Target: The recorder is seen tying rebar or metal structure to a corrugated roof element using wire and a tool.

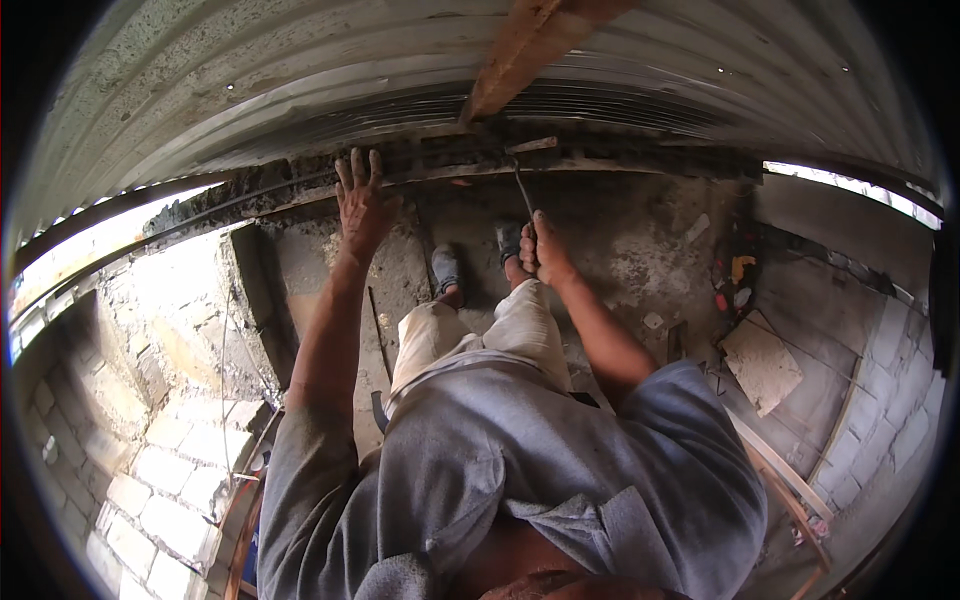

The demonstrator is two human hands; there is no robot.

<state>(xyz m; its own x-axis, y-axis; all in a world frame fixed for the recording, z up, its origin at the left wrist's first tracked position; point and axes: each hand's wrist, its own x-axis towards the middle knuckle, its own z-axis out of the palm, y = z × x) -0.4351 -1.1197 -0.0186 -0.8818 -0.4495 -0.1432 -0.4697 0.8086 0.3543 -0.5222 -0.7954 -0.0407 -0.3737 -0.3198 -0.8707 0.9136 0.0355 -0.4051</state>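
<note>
grey shirt (560, 450) fills the lower middle, with pale shorts (525, 325) and dark shoes (447, 268) below it on the rough floor (620, 250). the left hand (365, 212) is open, fingers spread, raised to the dark beam (650, 162) that crosses the view; whether the palm presses on it i cannot tell. the right hand (543, 250) is closed round the lower end of a thin tool (522, 187), thumb up along it. that tool rises, slightly bent, to the beam, where a short brown bar (532, 145) lies at its tip; whether the two are one piece is unclear. corrugated sheet (250, 110) spans the top, crossed by a brown timber (525, 55). sunlit blocks (180, 500) stand at left. at right, a square board (762, 365) lies near a grey block wall (880, 420).
</note>
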